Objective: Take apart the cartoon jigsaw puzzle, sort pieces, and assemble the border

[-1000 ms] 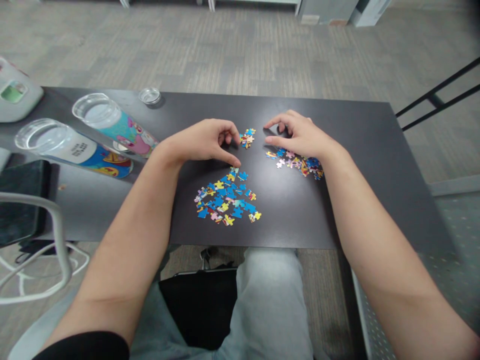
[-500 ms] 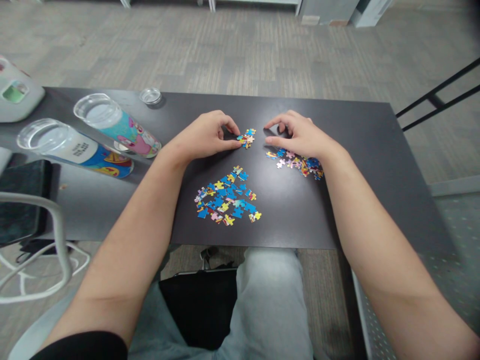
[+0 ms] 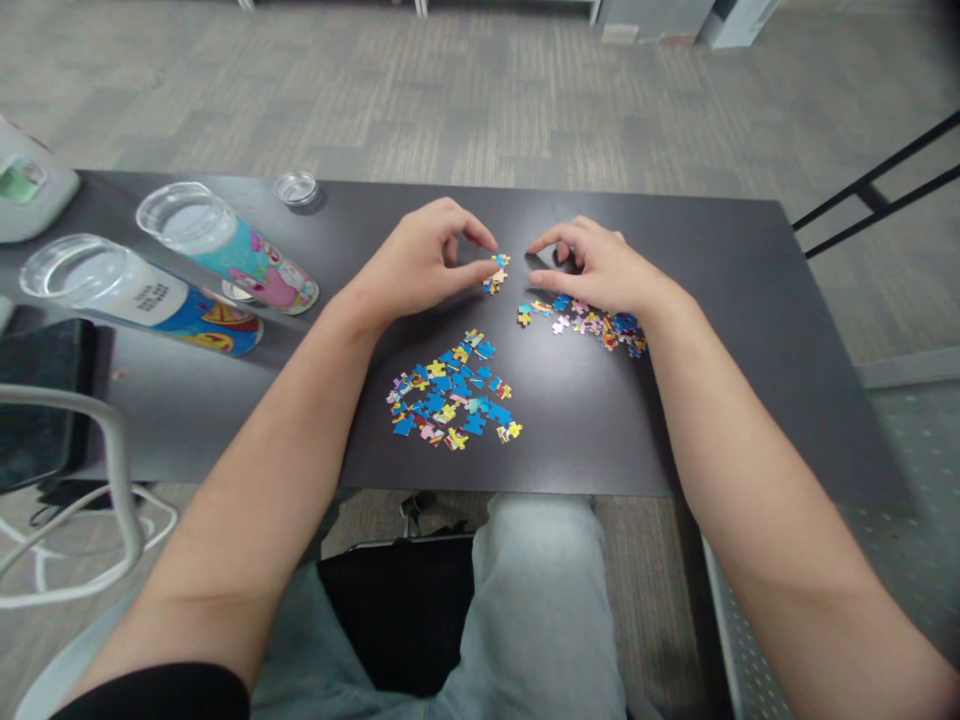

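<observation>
My left hand rests on the dark table with its thumb and forefinger pinched at the left edge of a small joined cluster of puzzle pieces. My right hand lies just right of that cluster, fingers curled, forefinger tip on the table, nothing visibly held. A strip of loose mixed pieces lies under and beside my right wrist. A larger heap of mostly blue and yellow pieces lies nearer to me, below my left hand.
Two clear printed tubes lie on their sides at the table's left. A small clear lid sits at the far edge. A white chair arm and a dark phone are at the left; a black rail at the right.
My left hand has moved up from the blue heap to the small cluster and pinched it. A piece now lies at the left end of the right strip. My right hand has barely moved.
</observation>
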`<state>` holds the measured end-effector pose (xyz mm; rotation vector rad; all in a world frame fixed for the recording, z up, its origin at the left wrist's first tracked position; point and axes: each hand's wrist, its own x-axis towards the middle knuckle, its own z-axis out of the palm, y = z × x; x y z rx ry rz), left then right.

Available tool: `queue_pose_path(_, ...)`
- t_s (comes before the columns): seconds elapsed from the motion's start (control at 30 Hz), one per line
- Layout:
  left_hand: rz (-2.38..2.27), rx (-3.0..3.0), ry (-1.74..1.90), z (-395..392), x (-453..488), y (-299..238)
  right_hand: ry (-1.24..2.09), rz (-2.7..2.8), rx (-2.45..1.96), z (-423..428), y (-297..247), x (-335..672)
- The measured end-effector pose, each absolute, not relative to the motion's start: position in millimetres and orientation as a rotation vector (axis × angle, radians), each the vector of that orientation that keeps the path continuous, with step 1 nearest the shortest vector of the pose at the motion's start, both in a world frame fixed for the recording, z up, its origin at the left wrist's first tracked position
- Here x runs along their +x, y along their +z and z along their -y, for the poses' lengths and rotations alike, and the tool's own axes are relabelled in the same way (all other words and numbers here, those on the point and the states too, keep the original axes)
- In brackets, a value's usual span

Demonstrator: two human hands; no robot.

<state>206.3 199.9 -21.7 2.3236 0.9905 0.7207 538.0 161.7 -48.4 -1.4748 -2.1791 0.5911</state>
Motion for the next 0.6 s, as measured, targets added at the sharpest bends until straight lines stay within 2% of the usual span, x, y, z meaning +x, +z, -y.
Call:
queue_pose_path(0.2,-1.208,2.300,0.697,-210,199,-26,0.609,2.250,-1.363,-155,-45,524)
queue_pose_path(0.6,-1.066,2.337,0.513,-202,203,-24,0.510,2.190,-1.516,-155,-39,528)
